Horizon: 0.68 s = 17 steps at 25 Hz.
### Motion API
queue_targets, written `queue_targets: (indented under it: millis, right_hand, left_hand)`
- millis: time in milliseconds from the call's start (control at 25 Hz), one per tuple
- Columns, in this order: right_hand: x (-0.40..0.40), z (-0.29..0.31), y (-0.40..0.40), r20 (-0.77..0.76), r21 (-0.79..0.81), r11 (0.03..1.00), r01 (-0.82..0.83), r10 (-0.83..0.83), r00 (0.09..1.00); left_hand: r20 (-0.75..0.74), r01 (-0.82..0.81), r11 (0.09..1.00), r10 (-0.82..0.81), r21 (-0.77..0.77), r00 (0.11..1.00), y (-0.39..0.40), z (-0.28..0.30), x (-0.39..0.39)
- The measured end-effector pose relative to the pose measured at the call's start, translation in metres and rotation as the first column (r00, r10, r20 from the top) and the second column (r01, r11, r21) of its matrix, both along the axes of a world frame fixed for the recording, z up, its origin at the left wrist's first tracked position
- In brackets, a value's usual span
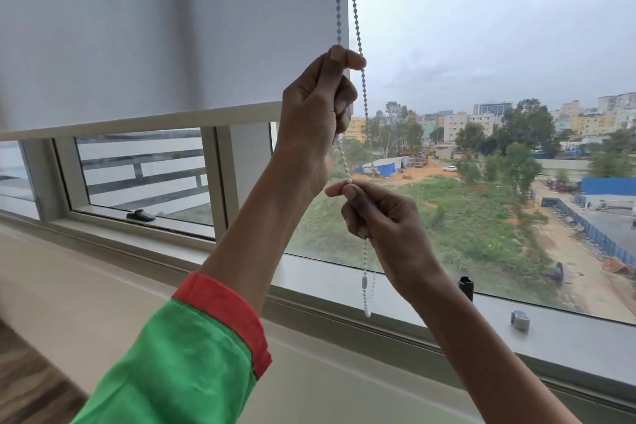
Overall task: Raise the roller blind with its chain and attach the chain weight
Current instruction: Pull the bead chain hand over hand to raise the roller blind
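Observation:
A white roller blind (165,27) covers the upper left of the window, its bottom rail (137,122) about a third of the way down. A white bead chain (354,7) hangs along the blind's right edge in two strands. My left hand (316,113) is closed around the chain just below the blind's corner. Lower down, my right hand (382,217) pinches the same chain between thumb and finger. The chain's bottom loop with its connector (365,283) dangles under my right hand. A small metallic piece (519,319), possibly the chain weight, lies on the sill to the right.
The window sill (568,337) runs across below the glass. A black window handle (465,286) stands on the frame near my right forearm, another black latch (140,215) sits on the left window. Wooden floor shows at the bottom left.

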State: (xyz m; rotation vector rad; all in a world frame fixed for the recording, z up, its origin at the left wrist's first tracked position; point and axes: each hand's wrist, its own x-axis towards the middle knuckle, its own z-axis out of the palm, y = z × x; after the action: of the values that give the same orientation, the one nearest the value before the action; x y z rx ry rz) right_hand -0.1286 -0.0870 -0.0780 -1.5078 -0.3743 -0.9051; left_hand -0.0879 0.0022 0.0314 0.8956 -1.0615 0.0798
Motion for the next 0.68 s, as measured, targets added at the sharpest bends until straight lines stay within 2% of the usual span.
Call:
queue_targets:
  millis: [80, 240, 560, 680]
  right_hand:
    - [0.0, 0.0, -0.006, -0.045, 0.035, 0.999, 0.011, -0.01, 0.999]
    - [0.001, 0.018, -0.018, -0.114, 0.126, 0.99, -0.063, 0.077, 0.991]
    - [-0.001, 0.107, -0.008, 0.041, 0.13, 0.96, -0.247, 0.244, 0.969]
    - [0.0, 0.124, 0.001, -0.001, 0.049, 0.984, -0.17, 0.17, 0.985]
  left_hand:
    - [-0.002, -0.02, 1.0, 0.02, -0.003, 1.0, 0.002, -0.006, 0.002]
    - [-0.028, 0.009, 1.0, -0.009, 0.002, 1.0, 0.004, -0.024, 0.008]
    - [-0.095, 0.035, 0.992, -0.024, 0.121, 0.995, -0.001, -0.085, 0.007]
    - [-0.117, 0.055, 0.986, -0.037, 0.16, 0.992, -0.001, -0.107, 0.008]
